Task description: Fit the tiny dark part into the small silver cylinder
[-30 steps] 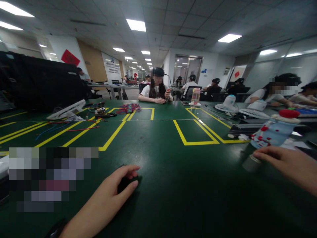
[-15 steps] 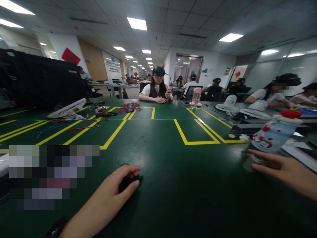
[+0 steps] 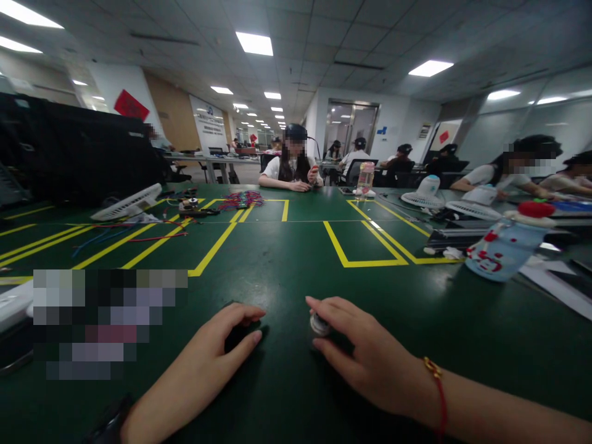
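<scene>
Grips a small grey cylinder (image 3: 320, 325) in the right hand (image 3: 365, 345)

Pinches it between thumb and bent fingers near the middle of the green table (image 3: 287, 271), between the two hands, partly hidden behind the fingertips. Cannot tell contact with the tabletop from a slight lift. Wears a red bracelet (image 3: 443, 401) on that wrist. Rests the left hand (image 3: 222, 342) on the cylinder's other side, just apart from it, released, fingers loosely curved and thumb spread away, with a dark wristband (image 3: 111, 419) at the wrist. Has a light-blue bottle (image 3: 506, 250) with a red top standing well off to the right, yellow tape (image 3: 377, 264) running in angled lines beyond the hands, and a tangle of coloured wires (image 3: 243, 200) farther left, past a white fan (image 3: 129, 203). Faces a seated person (image 3: 275, 172) across the table, near a pink-topped bottle (image 3: 365, 182).
</scene>
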The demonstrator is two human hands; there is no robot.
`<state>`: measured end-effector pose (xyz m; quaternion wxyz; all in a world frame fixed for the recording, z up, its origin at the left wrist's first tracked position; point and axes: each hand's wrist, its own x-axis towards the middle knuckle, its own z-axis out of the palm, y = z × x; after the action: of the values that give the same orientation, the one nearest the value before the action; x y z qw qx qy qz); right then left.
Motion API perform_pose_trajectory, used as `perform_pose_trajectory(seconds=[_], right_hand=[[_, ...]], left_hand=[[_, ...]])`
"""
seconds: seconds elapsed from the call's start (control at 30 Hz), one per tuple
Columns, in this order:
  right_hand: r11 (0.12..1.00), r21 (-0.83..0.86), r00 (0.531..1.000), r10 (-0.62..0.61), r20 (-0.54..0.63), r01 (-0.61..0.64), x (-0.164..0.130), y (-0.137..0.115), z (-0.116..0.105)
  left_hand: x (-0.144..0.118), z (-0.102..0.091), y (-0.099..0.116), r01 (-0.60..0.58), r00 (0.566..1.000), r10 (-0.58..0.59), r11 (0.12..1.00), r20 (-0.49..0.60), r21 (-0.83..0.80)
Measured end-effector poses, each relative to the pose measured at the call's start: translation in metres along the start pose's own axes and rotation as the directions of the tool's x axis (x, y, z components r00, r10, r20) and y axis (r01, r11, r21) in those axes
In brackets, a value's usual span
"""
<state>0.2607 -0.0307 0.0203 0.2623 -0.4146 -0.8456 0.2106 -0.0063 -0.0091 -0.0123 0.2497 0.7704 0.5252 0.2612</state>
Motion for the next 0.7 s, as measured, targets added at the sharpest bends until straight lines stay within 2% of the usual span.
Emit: perform_pose_trajectory(seconds=[0.1, 0.2, 0.3, 0.4, 0.53, 0.63, 0.7], right_hand=[[0.999, 0.044, 1.0, 0.006, -0.013, -0.005, -0.001, 0.007, 0.011], [0.994, 0.102, 0.996, 0.053, -0.07, -0.045, -0.005, 0.016, 0.018], [0.978, 0.181, 0.991, 0.117, -0.066, -0.103, -0.006, 0.019, 0.022], [0.968, 0.219, 0.989, 0.138, -0.047, -0.125, -0.004, 0.018, 0.023], [0.97, 0.221, 0.992, 0.117, -0.05, -0.103, -0.003, 0.017, 0.021], [0.979, 0.188, 0.994, 0.093, -0.066, -0.079, -0.004, 0.018, 0.02], [0.984, 0.164, 0.994, 0.081, -0.069, -0.069, -0.005, 0.017, 0.02]], left_hand=[[-0.001, 0.0, 0.012, -0.049, 0.998, 0.05, 0.998, -0.032, 0.029], [0.003, 0.003, 0.037, -0.149, 0.987, 0.152, 0.988, -0.055, 0.048], [0.011, 0.009, 0.065, -0.256, 0.965, 0.257, 0.966, -0.043, 0.028], [0.021, 0.016, 0.084, -0.317, 0.948, 0.317, 0.948, -0.007, 0.001], [0.023, 0.014, 0.088, -0.311, 0.949, 0.308, 0.949, -0.058, -0.052], [0.018, 0.007, 0.08, -0.281, 0.956, 0.275, 0.958, -0.101, -0.054], [0.016, 0.006, 0.071, -0.253, 0.964, 0.249, 0.967, -0.087, -0.031]])
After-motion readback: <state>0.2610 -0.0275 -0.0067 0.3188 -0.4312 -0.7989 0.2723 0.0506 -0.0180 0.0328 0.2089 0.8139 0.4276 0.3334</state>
